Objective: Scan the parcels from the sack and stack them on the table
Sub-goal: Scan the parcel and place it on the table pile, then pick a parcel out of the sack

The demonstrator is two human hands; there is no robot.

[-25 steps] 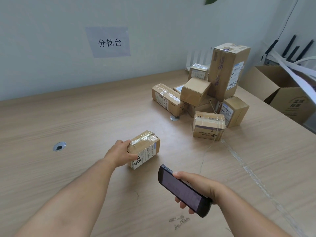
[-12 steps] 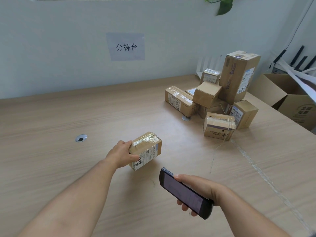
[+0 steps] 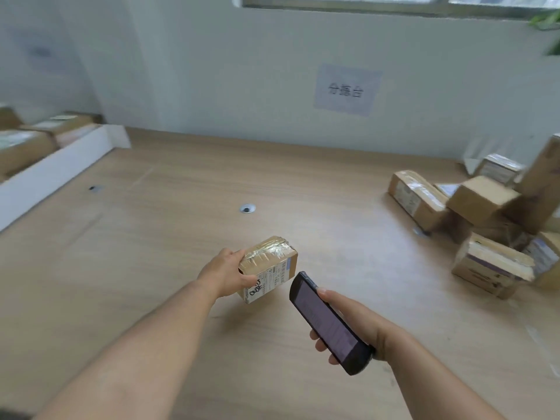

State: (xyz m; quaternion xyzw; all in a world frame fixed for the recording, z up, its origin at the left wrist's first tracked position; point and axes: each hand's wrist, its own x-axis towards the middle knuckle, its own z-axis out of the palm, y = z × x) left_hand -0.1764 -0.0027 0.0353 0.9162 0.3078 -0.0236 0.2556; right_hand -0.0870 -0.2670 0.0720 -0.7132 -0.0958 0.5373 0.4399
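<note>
Left hand [image 3: 225, 275] grips parcel [image 3: 268, 268]; right hand [image 3: 353, 324] holds scanner [image 3: 328, 324].

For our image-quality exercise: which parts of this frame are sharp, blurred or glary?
Head view: the taped parcel in the left hand and the scanner are fairly sharp; the parcel pile and wall sign are motion-blurred; a pale sheen lies on the table.
</note>
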